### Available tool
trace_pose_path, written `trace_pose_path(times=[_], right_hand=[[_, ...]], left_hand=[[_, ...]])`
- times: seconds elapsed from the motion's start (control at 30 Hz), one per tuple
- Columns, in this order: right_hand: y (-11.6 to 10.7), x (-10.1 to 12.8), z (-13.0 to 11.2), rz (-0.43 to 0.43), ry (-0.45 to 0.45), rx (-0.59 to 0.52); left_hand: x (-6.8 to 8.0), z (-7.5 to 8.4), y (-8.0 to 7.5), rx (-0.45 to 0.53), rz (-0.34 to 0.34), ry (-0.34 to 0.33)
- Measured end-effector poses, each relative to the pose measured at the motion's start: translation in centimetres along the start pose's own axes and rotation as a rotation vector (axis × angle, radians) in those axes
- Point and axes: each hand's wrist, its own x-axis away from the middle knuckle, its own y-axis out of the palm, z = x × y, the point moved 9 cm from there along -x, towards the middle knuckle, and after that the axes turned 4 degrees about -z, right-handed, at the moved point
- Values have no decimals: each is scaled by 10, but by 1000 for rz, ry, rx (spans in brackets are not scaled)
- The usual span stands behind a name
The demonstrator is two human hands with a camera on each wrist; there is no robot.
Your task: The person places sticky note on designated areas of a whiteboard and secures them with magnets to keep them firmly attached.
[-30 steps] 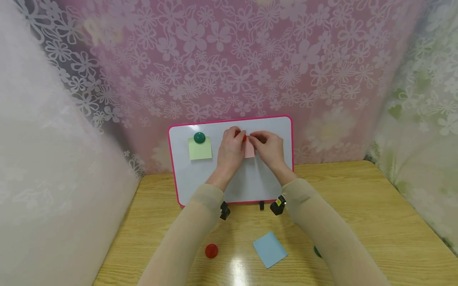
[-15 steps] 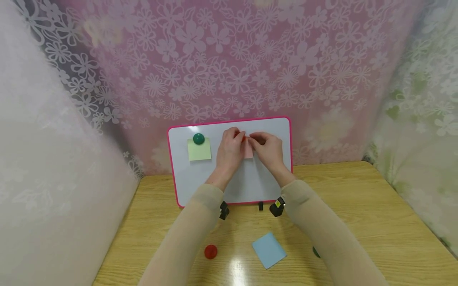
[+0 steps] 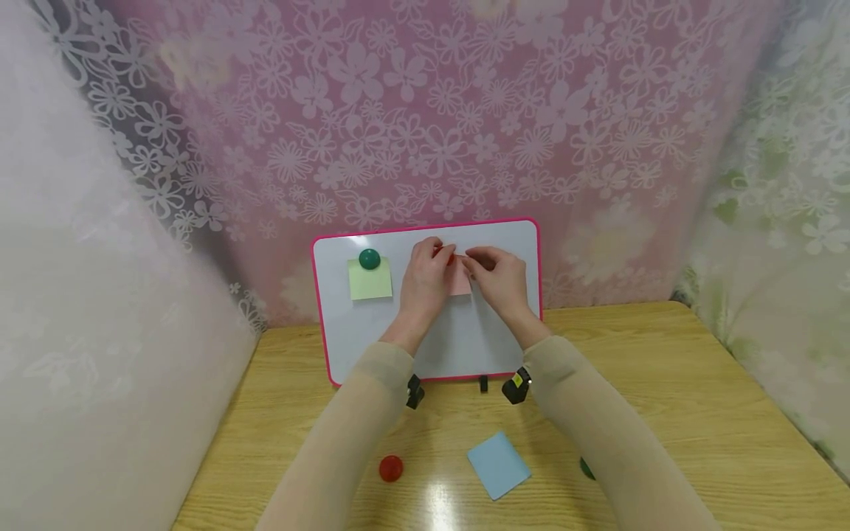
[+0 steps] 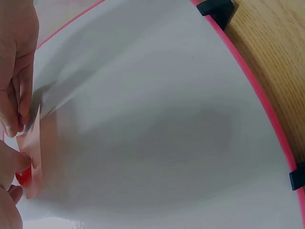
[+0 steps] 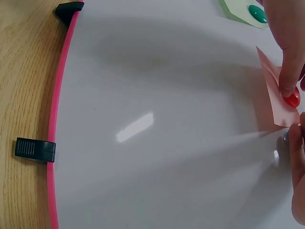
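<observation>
**A:** Two things loose on the counter (image 3: 664,413) nearest the camera, plus one half hidden: a red magnet (image 3: 391,467), a blue sticky note (image 3: 499,464), and a dark green magnet (image 3: 587,467) peeking out from under the right sleeve. No boxes, trays or containers anywhere that I can see.

**B:** And further back?

**A:** The pink-framed whiteboard (image 3: 465,346) stands propped against the flowery curtain (image 3: 425,110). Both hands are up on it. The left hand (image 3: 425,284) has its fingers (image 5: 288,71) curled down onto a small red magnet (image 5: 292,98), pressing it on the top of a pink sticky note (image 5: 276,98). The right hand (image 3: 501,276) pinches the note's other edge between curled fingertips.

**B:** How would that stuff handle, you reckon?

**A:** The note's featherlight and floppy. In the wrist views its free edge lifts off the board, so I'd say hold it flat by an edge or corner, gently, or it creases. The magnet looks like smooth, hard, domed plastic, probably a bit slippery, so best taken by its sides with the fingertips. It should snap onto the board by itself.

**B:** Anything else up there?

**A:** To the left, a green sticky note (image 3: 370,279) is already pinned under a green magnet (image 3: 369,258).
</observation>
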Motion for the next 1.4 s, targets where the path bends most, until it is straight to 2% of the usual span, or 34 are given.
trace_pose_path(times=[0.2, 0.9, 1.4], right_hand=[[-1, 1, 2, 4, -6, -3], [-6, 1, 3, 22, -12, -11], [-7, 7, 7, -5, -23, 17]], left_hand=[[2, 1, 0, 20, -20, -15], [4, -2, -3, 37, 31, 11], [10, -2, 1, 50, 29, 22]])
